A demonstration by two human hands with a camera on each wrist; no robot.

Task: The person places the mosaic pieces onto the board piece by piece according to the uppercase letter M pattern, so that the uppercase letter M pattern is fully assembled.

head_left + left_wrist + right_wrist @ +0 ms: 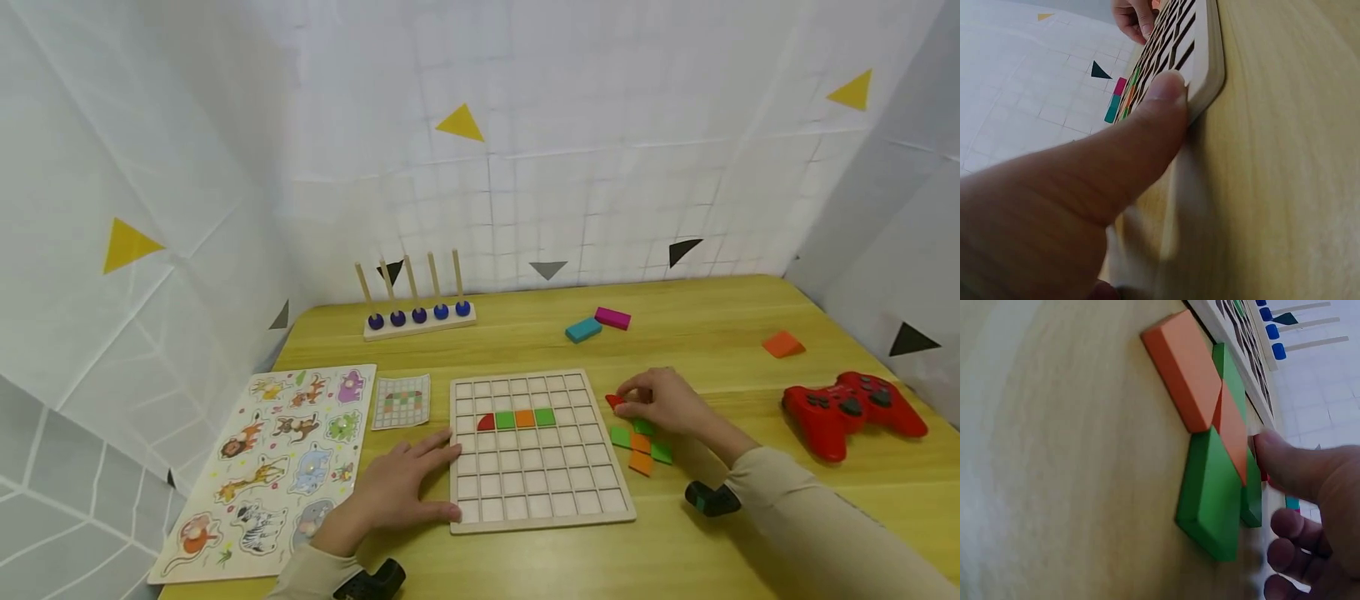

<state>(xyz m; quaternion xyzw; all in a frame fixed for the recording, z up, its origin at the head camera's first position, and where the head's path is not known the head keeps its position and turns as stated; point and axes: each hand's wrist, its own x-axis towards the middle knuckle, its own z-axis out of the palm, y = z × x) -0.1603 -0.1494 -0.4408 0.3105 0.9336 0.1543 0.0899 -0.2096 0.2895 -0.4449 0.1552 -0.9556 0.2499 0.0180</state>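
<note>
A wooden grid board (543, 504) lies on the table, with a row of a red rounded tile (487, 422), green tiles (506, 419) and an orange tile (524, 418) in its upper cells. Spread along the board's left edge, my left hand (401, 487) touches it with thumb and fingertips; the thumb (1147, 119) presses the corner in the left wrist view. To the right of the board, my right hand (667, 402) pinches a red tile (613, 401) between thumb and fingers. Below that hand sit loose green tiles (620, 436) and orange tiles (640, 463).
A small pattern card (380, 410) and an animal puzzle board (285, 500) lie left. Behind stands a peg rack (420, 323) with blue beads. Teal (583, 330) and magenta blocks (612, 317) lie at the back. A red game controller (832, 417) and an orange piece (783, 343) lie right.
</note>
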